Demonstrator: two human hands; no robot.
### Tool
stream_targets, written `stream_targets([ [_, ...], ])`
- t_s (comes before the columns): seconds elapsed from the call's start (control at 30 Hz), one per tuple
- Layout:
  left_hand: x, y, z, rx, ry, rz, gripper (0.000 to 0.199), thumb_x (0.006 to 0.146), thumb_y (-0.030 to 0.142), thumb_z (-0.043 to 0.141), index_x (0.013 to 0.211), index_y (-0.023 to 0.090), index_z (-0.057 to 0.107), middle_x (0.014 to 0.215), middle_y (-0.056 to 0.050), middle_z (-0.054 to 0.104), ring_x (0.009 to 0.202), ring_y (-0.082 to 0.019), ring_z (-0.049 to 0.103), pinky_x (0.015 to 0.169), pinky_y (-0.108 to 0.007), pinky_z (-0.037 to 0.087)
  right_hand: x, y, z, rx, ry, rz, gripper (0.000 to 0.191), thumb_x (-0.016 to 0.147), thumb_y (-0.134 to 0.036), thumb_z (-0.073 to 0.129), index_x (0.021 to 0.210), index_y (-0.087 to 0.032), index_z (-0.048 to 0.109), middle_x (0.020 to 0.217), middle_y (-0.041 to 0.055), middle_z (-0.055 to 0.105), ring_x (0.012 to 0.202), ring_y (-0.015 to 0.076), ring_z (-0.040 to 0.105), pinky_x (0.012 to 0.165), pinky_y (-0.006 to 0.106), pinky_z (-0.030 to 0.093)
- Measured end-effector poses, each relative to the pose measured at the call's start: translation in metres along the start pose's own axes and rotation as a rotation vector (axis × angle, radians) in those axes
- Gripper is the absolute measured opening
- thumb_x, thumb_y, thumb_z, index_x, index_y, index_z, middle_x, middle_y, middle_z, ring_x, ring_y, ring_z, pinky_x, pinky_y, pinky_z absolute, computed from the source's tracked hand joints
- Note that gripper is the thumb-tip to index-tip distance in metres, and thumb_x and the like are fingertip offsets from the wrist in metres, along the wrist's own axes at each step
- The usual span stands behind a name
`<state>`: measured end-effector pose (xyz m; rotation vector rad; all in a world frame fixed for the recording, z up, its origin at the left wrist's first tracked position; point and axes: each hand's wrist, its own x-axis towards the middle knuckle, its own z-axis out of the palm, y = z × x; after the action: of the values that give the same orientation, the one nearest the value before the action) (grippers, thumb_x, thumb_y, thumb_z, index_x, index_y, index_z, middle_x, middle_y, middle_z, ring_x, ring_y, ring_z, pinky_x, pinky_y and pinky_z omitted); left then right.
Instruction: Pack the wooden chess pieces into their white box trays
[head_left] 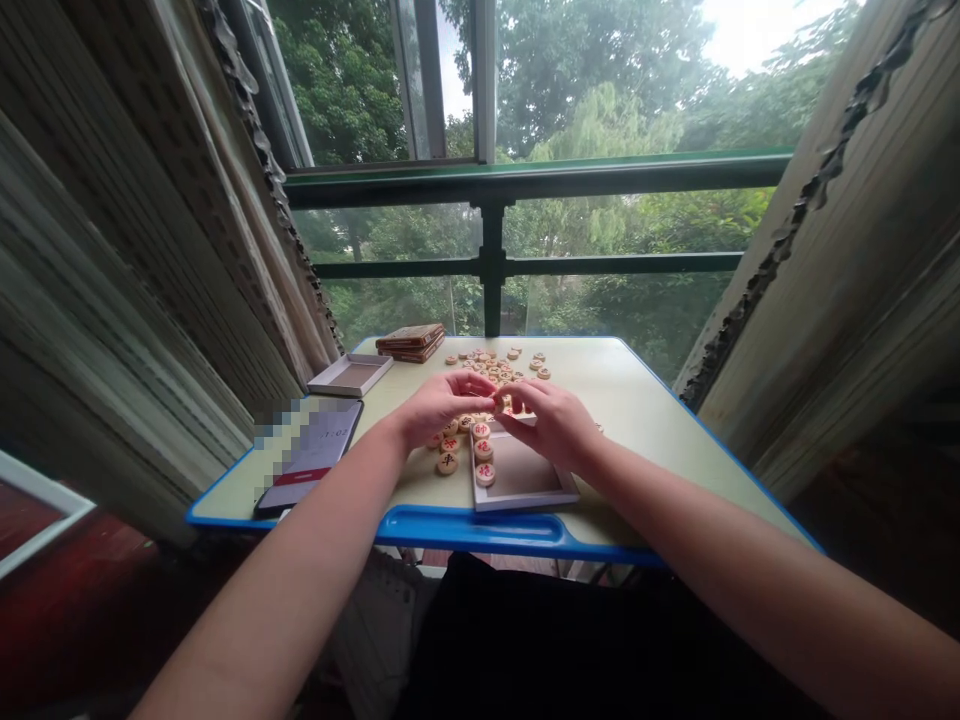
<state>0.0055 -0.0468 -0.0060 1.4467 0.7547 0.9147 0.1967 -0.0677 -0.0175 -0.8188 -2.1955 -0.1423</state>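
Above the far edge of a shallow open box (566, 490), my two hands meet at the fingertips. A round wooden xiangqi piece (499, 403) is pinched there, with my right hand (551, 418) closed on it. From the other side, the thumb and fingers of my left hand (442, 402) also close on this piece. Inside the box, red-marked xiangqi pieces (485, 474) stand in a column along the left wall. Just outside that wall lie several loose pieces, among them a black-marked one (447, 463). My hands hide part of the box and some pieces.
More xiangqi pieces (480, 358) are scattered beyond my hands on the pale table (637, 440). At left are a box lid (351, 375), a stacked wooden folded board (411, 342) and a tablet (315, 455). A blue tray groove (472, 526) runs along the near edge.
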Motion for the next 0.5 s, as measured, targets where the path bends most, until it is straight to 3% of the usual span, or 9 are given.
stream_targets([
  [0.1,0.000,0.002,-0.002,0.024,-0.016,-0.032,0.032,0.060,0.027,0.077,0.087,0.014,0.067,0.084,-0.004,0.067,0.078,-0.014,0.061,0.075,-0.029,0.044,0.000,-0.003,-0.005,0.048,-0.009,0.003,0.012,0.081,-0.029,0.056,0.086,-0.018,0.060,0.072,0.0021,0.061,0.066,0.0122,0.053,0.063,0.024,0.040],
  [0.2,0.002,0.001,-0.007,0.092,0.138,0.009,0.028,0.061,0.031,0.076,0.082,0.015,0.067,0.076,-0.002,0.064,0.066,-0.010,0.055,0.063,-0.024,0.041,0.000,-0.004,-0.010,0.106,-0.065,-0.019,0.012,0.078,-0.027,0.058,0.086,-0.018,0.060,0.071,0.0011,0.059,0.065,0.0115,0.050,0.063,0.024,0.040],
  [0.33,0.007,-0.003,-0.011,0.146,0.338,0.048,0.027,0.058,0.033,0.076,0.075,0.015,0.067,0.067,0.000,0.060,0.055,-0.006,0.045,0.053,-0.021,0.035,-0.001,-0.008,-0.013,0.189,-0.266,-0.041,0.012,0.074,-0.027,0.063,0.081,-0.018,0.062,0.066,-0.0011,0.054,0.060,0.0102,0.047,0.059,0.022,0.037],
  [0.5,0.008,-0.004,-0.009,0.155,0.410,0.045,0.028,0.056,0.035,0.076,0.074,0.015,0.067,0.068,0.000,0.062,0.055,-0.006,0.045,0.053,-0.021,0.035,-0.002,-0.014,-0.011,0.221,-0.437,-0.045,0.014,0.071,-0.030,0.068,0.078,-0.018,0.064,0.068,-0.0009,0.054,0.062,0.0105,0.046,0.060,0.022,0.036],
])
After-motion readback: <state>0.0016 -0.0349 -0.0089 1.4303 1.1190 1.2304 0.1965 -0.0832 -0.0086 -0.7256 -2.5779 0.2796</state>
